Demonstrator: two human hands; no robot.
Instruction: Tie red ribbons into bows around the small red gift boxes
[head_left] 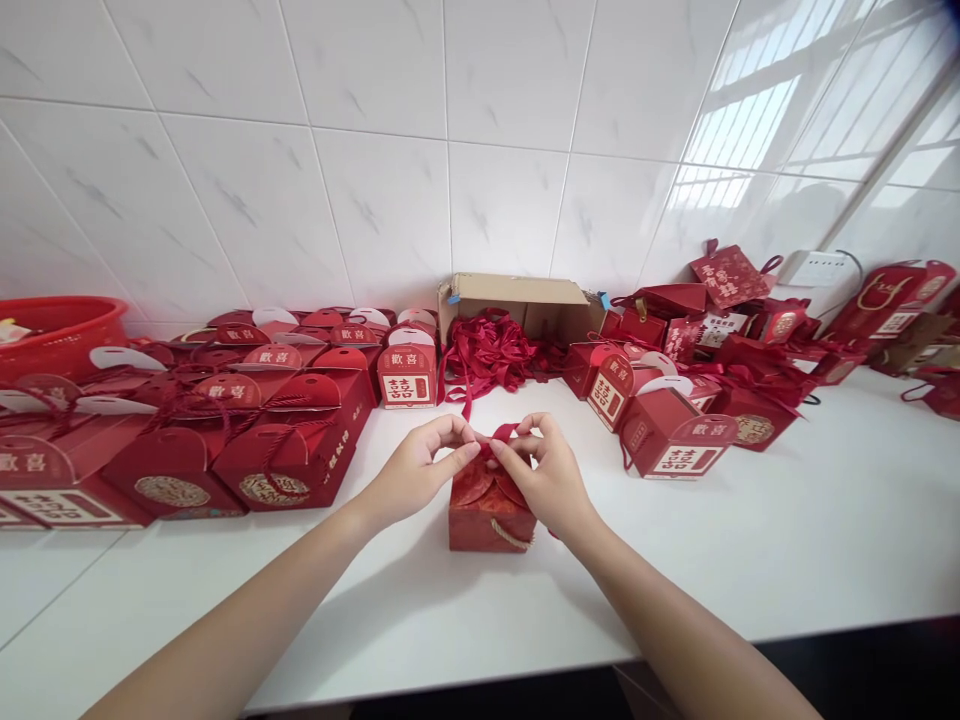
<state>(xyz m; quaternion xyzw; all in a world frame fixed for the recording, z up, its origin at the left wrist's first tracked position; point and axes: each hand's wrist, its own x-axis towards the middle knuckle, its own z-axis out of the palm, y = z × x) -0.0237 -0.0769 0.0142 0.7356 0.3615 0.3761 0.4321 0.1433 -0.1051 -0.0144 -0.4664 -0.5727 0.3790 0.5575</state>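
A small red gift box (487,515) with a gold rope handle stands on the white counter (750,560) in front of me. A red ribbon (501,436) runs across its top. My left hand (417,470) pinches the ribbon from the left with thumb and forefinger. My right hand (546,472) pinches it from the right, fingers curled above the box. Both hands sit directly over the box top, fingertips almost touching.
Several finished red boxes (292,445) are lined up at the left, more red boxes (667,435) lie scattered at the right. An open cardboard carton (525,300) with a heap of red ribbons (487,355) stands against the tiled wall. A red basin (60,335) sits far left.
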